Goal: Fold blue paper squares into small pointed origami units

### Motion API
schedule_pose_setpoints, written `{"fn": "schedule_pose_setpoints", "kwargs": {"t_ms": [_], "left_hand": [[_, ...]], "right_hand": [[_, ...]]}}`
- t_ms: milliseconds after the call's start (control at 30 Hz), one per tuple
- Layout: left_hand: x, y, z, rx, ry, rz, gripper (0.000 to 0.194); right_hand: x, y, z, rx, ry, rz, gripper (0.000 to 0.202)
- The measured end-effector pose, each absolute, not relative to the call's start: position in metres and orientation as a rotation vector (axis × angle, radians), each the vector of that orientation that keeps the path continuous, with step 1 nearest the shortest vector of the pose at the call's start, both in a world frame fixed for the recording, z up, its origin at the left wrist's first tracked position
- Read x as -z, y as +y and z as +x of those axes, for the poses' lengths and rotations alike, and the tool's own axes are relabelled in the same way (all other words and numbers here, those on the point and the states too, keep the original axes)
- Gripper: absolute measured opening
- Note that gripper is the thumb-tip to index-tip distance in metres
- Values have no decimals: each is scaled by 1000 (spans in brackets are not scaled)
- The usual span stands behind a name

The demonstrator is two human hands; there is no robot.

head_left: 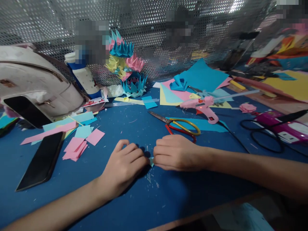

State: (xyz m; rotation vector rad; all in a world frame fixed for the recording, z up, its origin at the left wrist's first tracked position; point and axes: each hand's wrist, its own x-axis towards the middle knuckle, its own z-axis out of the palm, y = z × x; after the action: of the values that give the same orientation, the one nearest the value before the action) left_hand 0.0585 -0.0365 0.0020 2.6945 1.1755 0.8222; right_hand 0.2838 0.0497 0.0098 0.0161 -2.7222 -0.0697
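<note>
Between my two hands, low over the blue table, shows a small piece of light green paper (151,161). My left hand (126,166) is closed, its fingertips pressed on the paper's left end. From the other side my right hand (174,153) grips it with curled fingers. Most of the paper is hidden under the fingers. Just beyond my right hand lie scissors (176,124) with yellow and red handles, blades pointing left. Pink paper squares (75,148) are piled to the left of my left hand, beside a light blue square (83,131).
A pink glue gun (201,106) with its cord rests behind the scissors. Two phones, one a dark phone (43,160), are at left near a white backpack (36,77). Folded paper flowers (133,84) and a bottle (84,77) stand at the back; a purple power strip (281,126) lies right.
</note>
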Motion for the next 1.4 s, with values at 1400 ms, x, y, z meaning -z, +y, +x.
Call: {"fn": "schedule_pose_setpoints", "kwargs": {"t_ms": [1400], "left_hand": [[-13, -32, 71, -621, 1419, 2133, 13]], "right_hand": [[-5, 34, 273, -708, -2683, -606, 4]]}}
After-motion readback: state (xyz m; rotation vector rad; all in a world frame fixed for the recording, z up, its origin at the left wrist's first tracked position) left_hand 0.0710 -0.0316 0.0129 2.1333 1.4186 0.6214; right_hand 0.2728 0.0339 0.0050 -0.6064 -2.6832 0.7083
